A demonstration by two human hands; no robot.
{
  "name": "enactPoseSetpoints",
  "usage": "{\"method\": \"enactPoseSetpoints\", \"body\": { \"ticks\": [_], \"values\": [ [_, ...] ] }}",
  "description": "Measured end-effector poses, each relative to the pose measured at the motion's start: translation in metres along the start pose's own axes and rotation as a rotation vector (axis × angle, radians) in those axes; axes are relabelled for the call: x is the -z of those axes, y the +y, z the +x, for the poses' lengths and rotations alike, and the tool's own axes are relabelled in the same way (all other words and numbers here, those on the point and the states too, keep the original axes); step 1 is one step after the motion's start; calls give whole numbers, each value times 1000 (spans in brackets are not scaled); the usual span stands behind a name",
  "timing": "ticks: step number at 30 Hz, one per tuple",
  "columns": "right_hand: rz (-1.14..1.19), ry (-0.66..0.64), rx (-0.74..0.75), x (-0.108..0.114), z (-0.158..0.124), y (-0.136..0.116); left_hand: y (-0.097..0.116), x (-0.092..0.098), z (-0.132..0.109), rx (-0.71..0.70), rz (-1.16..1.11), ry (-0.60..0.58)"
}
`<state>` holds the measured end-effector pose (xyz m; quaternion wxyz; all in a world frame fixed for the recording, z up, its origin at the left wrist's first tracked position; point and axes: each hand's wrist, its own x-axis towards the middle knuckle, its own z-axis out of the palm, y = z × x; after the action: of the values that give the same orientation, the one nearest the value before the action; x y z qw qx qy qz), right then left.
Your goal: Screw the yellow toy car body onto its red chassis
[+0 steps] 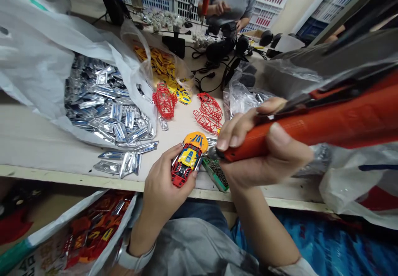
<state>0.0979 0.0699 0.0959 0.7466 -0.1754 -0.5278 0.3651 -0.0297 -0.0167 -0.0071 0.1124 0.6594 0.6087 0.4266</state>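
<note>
Near the table's front edge, my left hand (166, 184) is closed around a toy car (188, 158) with an orange hood, yellow roof and red frame. My right hand (261, 151) grips a large orange-red electric screwdriver (336, 122). Its tip points left and reaches the car's right side; whether it touches a screw I cannot tell. Just below the tip lies a green tray (224, 188) full of small dark screws. Beyond the car are two red lattice frames, one at left (165, 101) and one at right (209, 112), beside yellow car parts (182, 94).
A white bag (40, 60) of silver parts (115, 114) stands at left, with loose silver pieces (124, 164) before it. Behind are a bag of yellow parts (158, 66) and black cables. Clear plastic bags (248, 89) flank the right. Across the table is another person (233, 2).
</note>
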Motion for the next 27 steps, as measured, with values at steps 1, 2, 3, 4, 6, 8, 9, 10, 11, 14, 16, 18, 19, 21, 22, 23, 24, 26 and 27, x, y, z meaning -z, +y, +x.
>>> {"method": "enactPoseSetpoints", "body": {
  "ticks": [1, 2, 3, 4, 6, 8, 9, 10, 11, 14, 16, 18, 19, 21, 22, 23, 24, 26, 27],
  "values": [
    [13, -16, -4, -6, -3, 5, 0, 0, 0, -3, 3, 1],
    [17, -32, -12, -10, -5, 10, 1, 1, 1, -7, 6, 2],
    [12, -46, -23, -14, -7, 13, 1, 1, 1, -9, 8, 5],
    [0, -55, -36, -17, -9, 15, 1, 1, 1, -10, 8, 7],
    [-26, -55, -67, -21, -11, 17, 2, 1, 1, -10, 6, 13],
    [-36, -42, -104, -24, -12, 17, 2, 1, 1, -11, 2, 12],
    [-34, -35, -118, -25, -13, 16, 2, 1, 1, -13, 0, 13],
    [-26, -29, -126, -25, -13, 16, 2, 1, 1, -14, -1, 14],
    [-11, -26, -128, -26, -13, 16, 2, 0, 1, -15, -2, 15],
    [56, -10, -111, -29, -15, 16, 3, 0, 0, -6, -5, 22],
    [94, 16, -121, -30, -16, 15, 3, 0, 0, -2, -3, 28],
    [106, 40, -152, -32, -17, 14, 4, 0, 0, -5, 4, 32],
    [111, 46, -166, -33, -17, 13, 4, 0, 0, -8, 7, 32],
    [112, 42, -194, -36, -18, 11, 4, 0, 1, -9, 11, 34],
    [104, 36, -205, -37, -18, 10, 5, 0, 1, -6, 12, 35],
    [89, 26, -217, -38, -18, 11, 5, 0, 1, -2, 12, 36],
    [66, 12, -228, -38, -18, 12, 5, -1, 1, 3, 11, 38],
    [10, -24, -231, -39, -20, 19, 7, -2, 2, 10, 8, 49],
    [-12, -53, -220, -39, -20, 23, 8, -3, 2, 11, 8, 61]
  ]
}}
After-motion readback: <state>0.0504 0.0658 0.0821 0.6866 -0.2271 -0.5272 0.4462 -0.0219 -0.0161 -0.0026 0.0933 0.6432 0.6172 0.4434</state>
